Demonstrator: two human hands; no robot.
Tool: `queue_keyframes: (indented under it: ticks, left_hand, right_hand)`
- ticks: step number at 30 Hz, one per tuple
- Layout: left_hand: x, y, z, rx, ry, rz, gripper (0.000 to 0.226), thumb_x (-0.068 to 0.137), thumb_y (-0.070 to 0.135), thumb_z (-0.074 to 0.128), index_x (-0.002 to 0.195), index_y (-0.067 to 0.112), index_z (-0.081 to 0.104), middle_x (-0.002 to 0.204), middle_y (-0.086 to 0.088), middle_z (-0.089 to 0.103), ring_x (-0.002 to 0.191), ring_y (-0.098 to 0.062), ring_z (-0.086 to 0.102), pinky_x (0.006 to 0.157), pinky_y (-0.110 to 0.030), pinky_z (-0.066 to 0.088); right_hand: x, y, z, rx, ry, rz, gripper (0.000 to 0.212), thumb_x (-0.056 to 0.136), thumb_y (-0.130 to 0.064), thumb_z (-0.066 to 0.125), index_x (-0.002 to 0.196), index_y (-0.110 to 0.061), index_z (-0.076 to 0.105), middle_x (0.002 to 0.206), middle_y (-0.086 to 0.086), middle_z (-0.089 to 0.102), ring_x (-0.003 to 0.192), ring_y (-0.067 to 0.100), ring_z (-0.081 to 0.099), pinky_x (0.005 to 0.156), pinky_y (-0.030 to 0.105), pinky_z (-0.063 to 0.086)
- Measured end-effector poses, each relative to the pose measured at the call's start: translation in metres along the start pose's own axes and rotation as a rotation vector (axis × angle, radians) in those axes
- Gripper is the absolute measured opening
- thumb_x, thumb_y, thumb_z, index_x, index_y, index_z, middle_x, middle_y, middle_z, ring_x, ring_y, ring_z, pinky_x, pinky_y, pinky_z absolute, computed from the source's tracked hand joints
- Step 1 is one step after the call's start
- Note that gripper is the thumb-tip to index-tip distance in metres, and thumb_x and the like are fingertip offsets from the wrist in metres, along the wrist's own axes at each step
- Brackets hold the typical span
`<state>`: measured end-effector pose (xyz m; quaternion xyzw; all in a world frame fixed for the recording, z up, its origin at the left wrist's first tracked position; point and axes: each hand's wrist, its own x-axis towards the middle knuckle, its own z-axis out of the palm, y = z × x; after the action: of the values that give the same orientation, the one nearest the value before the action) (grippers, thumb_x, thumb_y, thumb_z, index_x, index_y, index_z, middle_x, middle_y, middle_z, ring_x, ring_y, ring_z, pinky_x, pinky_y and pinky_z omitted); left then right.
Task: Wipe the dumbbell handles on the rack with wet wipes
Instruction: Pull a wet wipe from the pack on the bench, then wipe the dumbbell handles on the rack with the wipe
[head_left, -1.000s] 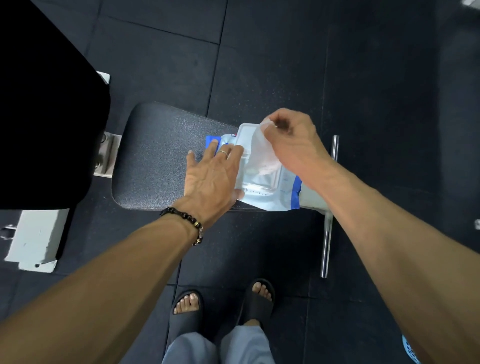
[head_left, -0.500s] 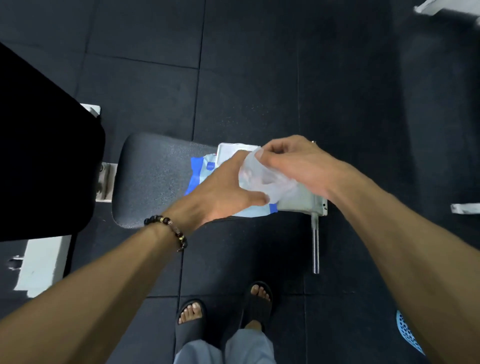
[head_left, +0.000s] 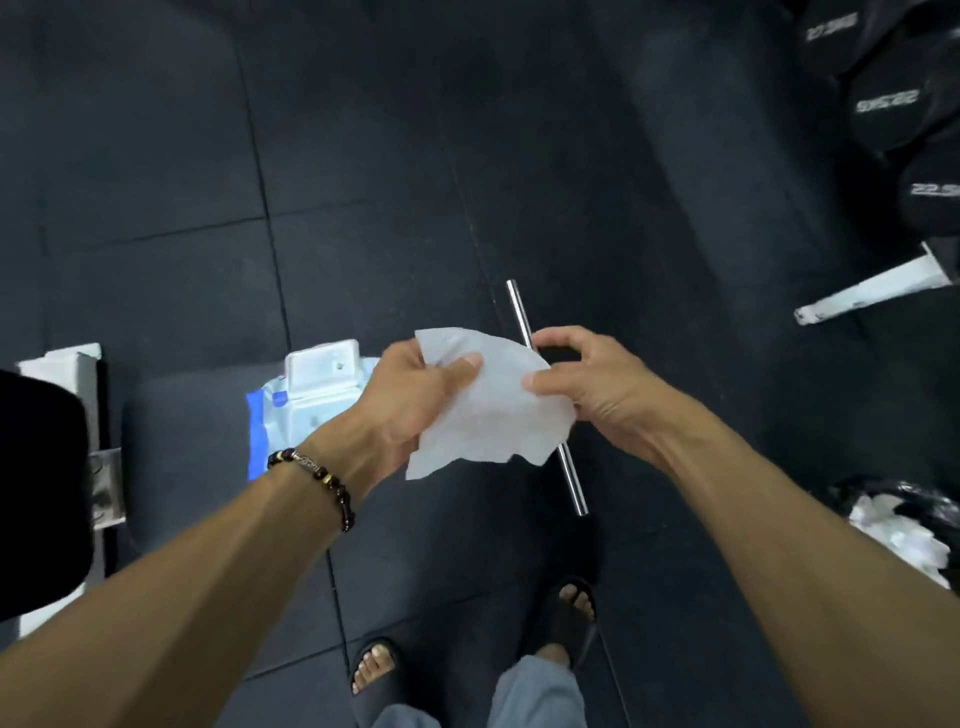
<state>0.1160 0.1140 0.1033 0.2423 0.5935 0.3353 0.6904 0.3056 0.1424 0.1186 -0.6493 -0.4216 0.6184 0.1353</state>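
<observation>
White and thin, the wet wipe (head_left: 488, 405) hangs limp between both hands, held up over the dark rubber floor (head_left: 363, 156). It looks very light and soft, with no stiffness of its own: the lower edge droops in uneven folds, and the sheet is slightly translucent, which suggests it is damp and may cling to itself or tear if pulled hard. The left hand (head_left: 410, 400) pinches its left side, thumb pressed across the front with the fingers behind. The right hand (head_left: 587, 384) pinches the right edge between thumb and fingers, the other fingers curled loosely above. Taking it by opposite edges as here should let it be spread flat; for wiping, bunching it into the palm would probably give a firmer pad to wrap round a handle.

The wipes pack (head_left: 311, 395), pale with blue trim and its flip lid standing open, lies on the padded surface (head_left: 182, 441) just left of the hands. The dumbbells (head_left: 893, 104) sit dark at the upper right, well apart from the wipe; their handles are not visible. A bag of crumpled white wipes (head_left: 898, 525) lies at the right edge.
</observation>
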Motion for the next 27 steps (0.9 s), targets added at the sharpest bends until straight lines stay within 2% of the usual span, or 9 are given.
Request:
queue_keyframes:
  ticks: [5, 7, 10, 12, 15, 18, 20, 24, 27]
  left_hand:
    - [0.036, 0.007, 0.107, 0.236, 0.201, 0.091, 0.03, 0.088, 0.023, 0.071, 0.114, 0.011, 0.063, 0.103, -0.004, 0.073, 0.092, -0.021, 0.071, 0.08, -0.039, 0.059]
    - [0.048, 0.017, 0.159, 0.253, 0.16, 0.098, 0.051, 0.08, 0.032, 0.077, 0.121, 0.015, 0.052, 0.109, -0.002, 0.069, 0.093, -0.018, 0.07, 0.078, -0.039, 0.06]
    - [0.063, 0.031, 0.236, 0.351, -0.009, 0.104, 0.08, 0.076, 0.019, 0.082, 0.139, 0.032, 0.034, 0.104, 0.001, 0.062, 0.093, -0.015, 0.067, 0.078, -0.03, 0.055]
    - [0.072, 0.037, 0.288, 0.495, -0.13, 0.159, 0.072, 0.076, 0.005, 0.079, 0.137, 0.028, 0.048, 0.092, 0.0, 0.063, 0.084, -0.015, 0.065, 0.075, -0.025, 0.052]
    - [0.087, 0.051, 0.371, 0.788, -0.198, 0.21, 0.042, 0.079, 0.008, 0.077, 0.115, 0.028, 0.065, 0.093, 0.006, 0.063, 0.07, -0.006, 0.061, 0.058, -0.012, 0.044]
    - [0.101, 0.065, 0.445, 0.993, -0.26, 0.324, 0.012, 0.089, 0.017, 0.068, 0.095, 0.027, 0.071, 0.086, 0.008, 0.065, 0.073, -0.005, 0.061, 0.057, -0.012, 0.043]
    - [0.107, 0.075, 0.491, 1.047, -0.301, 0.367, 0.011, 0.092, 0.021, 0.064, 0.085, 0.026, 0.071, 0.082, 0.008, 0.066, 0.074, -0.006, 0.061, 0.059, -0.014, 0.043]
    - [0.121, 0.084, 0.582, 1.12, -0.463, 0.515, 0.031, 0.088, 0.02, 0.065, 0.064, 0.0, 0.06, 0.062, -0.015, 0.052, 0.052, -0.01, 0.045, 0.051, -0.025, 0.034]
    - [0.139, 0.085, 0.648, 1.165, -0.53, 0.518, 0.029, 0.091, 0.028, 0.063, 0.067, 0.014, 0.061, 0.061, 0.001, 0.052, 0.05, -0.008, 0.046, 0.045, -0.019, 0.034]
  right_hand:
    - [-0.015, 0.028, -0.1, 0.014, 0.192, -0.131, 0.025, 0.093, -0.013, 0.059, 0.112, -0.03, 0.059, 0.064, -0.006, 0.056, 0.063, 0.006, 0.057, 0.062, 0.023, 0.05]
    - [-0.016, 0.037, -0.15, -0.053, 0.25, -0.184, 0.029, 0.095, -0.01, 0.051, 0.106, -0.033, 0.064, 0.075, -0.008, 0.059, 0.073, 0.004, 0.056, 0.064, 0.015, 0.047]
    - [-0.019, 0.048, -0.233, -0.094, 0.298, -0.182, 0.036, 0.093, -0.006, 0.05, 0.118, -0.023, 0.069, 0.113, -0.014, 0.061, 0.101, -0.001, 0.054, 0.073, 0.001, 0.038]
    - [-0.026, 0.059, -0.288, -0.154, 0.316, -0.167, 0.045, 0.088, -0.008, 0.06, 0.131, -0.016, 0.061, 0.124, -0.008, 0.057, 0.097, 0.001, 0.056, 0.069, -0.001, 0.04]
    - [-0.037, 0.074, -0.364, -0.27, 0.352, -0.126, 0.053, 0.082, -0.014, 0.071, 0.133, -0.019, 0.059, 0.124, -0.008, 0.053, 0.098, 0.005, 0.055, 0.064, 0.003, 0.041]
    - [-0.052, 0.089, -0.432, -0.213, 0.453, -0.092, 0.014, 0.086, -0.02, 0.072, 0.1, -0.021, 0.073, 0.094, -0.012, 0.062, 0.087, 0.007, 0.06, 0.06, 0.008, 0.038]
    - [-0.068, 0.099, -0.472, -0.141, 0.51, -0.08, 0.011, 0.088, -0.026, 0.071, 0.085, -0.016, 0.072, 0.085, -0.014, 0.06, 0.079, 0.005, 0.059, 0.059, 0.011, 0.04]
    - [-0.09, 0.122, -0.541, 0.059, 0.633, -0.016, 0.029, 0.087, -0.031, 0.07, 0.084, -0.003, 0.064, 0.083, 0.009, 0.061, 0.076, 0.026, 0.059, 0.064, 0.025, 0.045]
    - [-0.092, 0.137, -0.591, 0.123, 0.708, 0.005, 0.027, 0.09, -0.035, 0.066, 0.08, -0.01, 0.061, 0.072, -0.004, 0.055, 0.066, 0.013, 0.051, 0.059, 0.021, 0.038]
